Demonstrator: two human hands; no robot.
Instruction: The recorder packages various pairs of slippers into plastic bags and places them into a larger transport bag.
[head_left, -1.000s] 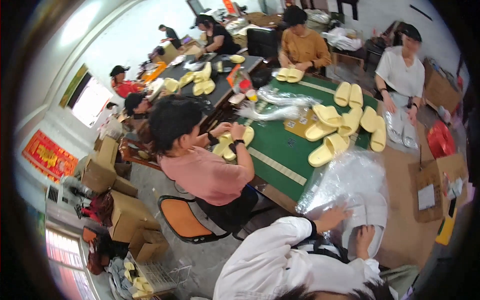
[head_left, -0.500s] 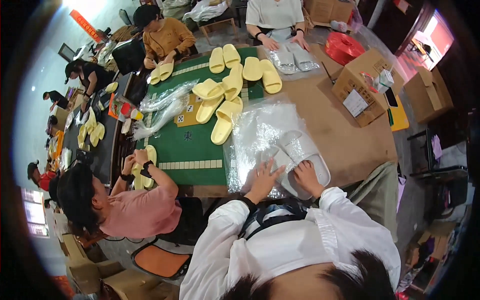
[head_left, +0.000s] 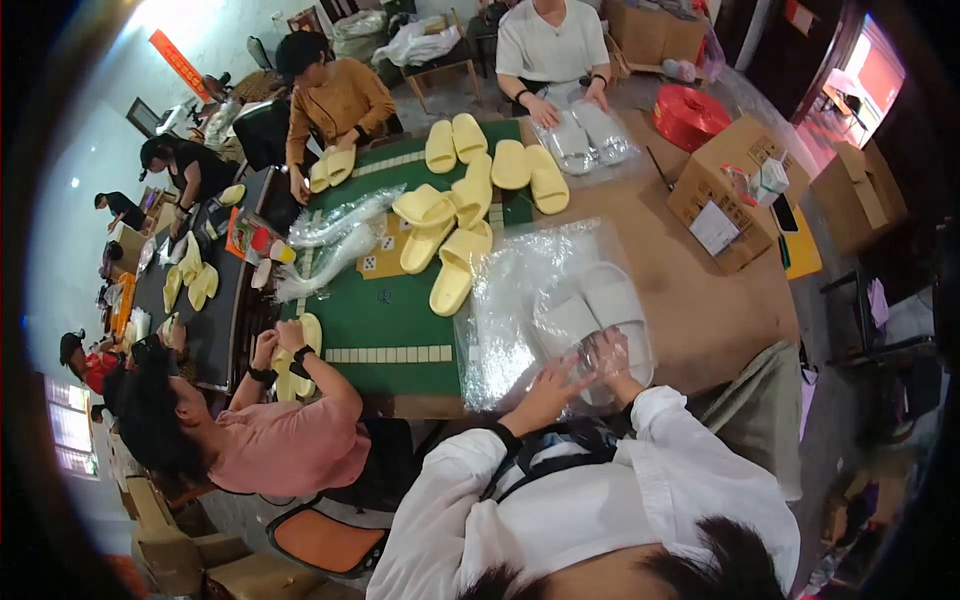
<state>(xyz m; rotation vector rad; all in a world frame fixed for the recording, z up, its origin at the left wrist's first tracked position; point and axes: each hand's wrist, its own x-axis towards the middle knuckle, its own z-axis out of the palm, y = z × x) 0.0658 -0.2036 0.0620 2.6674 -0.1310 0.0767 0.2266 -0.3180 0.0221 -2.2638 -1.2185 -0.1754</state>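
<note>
A pair of pale grey slide slippers lies in front of me, toes pointing away, inside a clear plastic bag. My right hand is at the heel end, seen through the shiny film, with its fingers apart. Next to it, my left hand has its fingers drawn together at the bag's near edge, close to the right fingertips. Film glare partly hides the contact between fingers and slippers. Several yellow slippers lie just beyond the bag on the left.
Across the brown tabletop, a co-worker handles bagged grey slippers. Two others on the left handle yellow slippers. A cardboard box and red twine roll stand at right. Empty clear bags lie on the green mat.
The grey slippers have moved away from me, deeper into the bag. My left hand has gone from spread on the film to beside my right hand, which now shows through film.
</note>
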